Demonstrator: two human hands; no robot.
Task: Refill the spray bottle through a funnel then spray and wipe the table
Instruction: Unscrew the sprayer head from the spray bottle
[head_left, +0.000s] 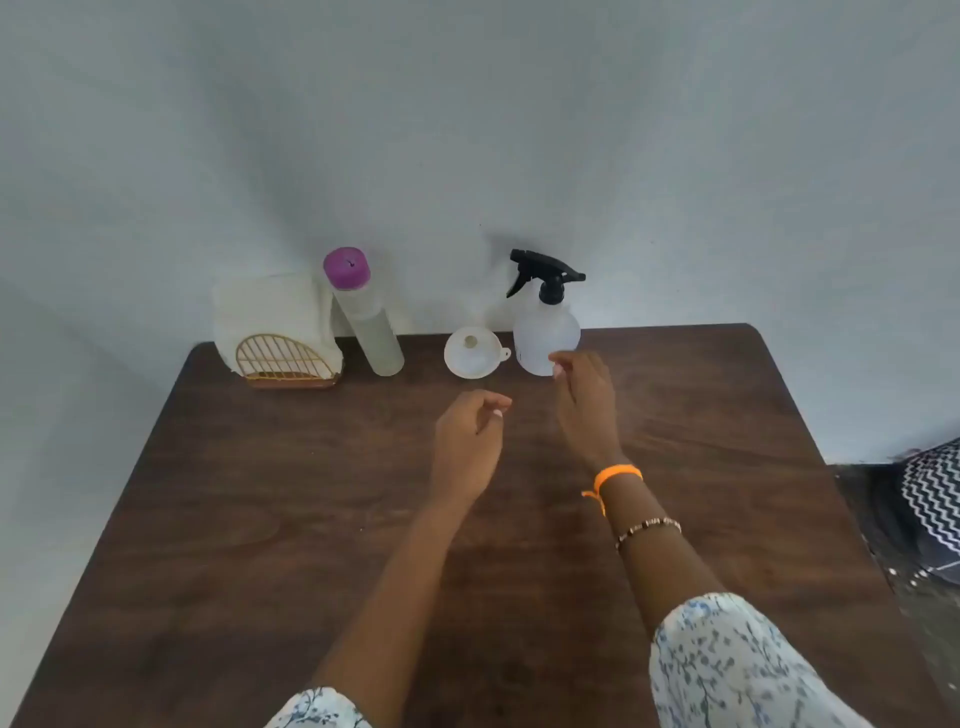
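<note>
A clear spray bottle (545, 327) with a black trigger head stands at the far edge of the dark wooden table (260, 519). A white funnel (471, 352) lies just left of it, wide mouth up. A tall bottle (366, 317) with a purple cap stands further left. My right hand (584, 405) hovers just in front of the spray bottle, fingers loosely extended, holding nothing. My left hand (467, 441) hangs over the table in front of the funnel, fingers loosely curled and empty.
A white cloth (270, 312) is draped over a gold wire holder (283, 361) at the far left of the table. A wall rises directly behind the objects. A zigzag-patterned item (932, 499) sits on the floor to the right.
</note>
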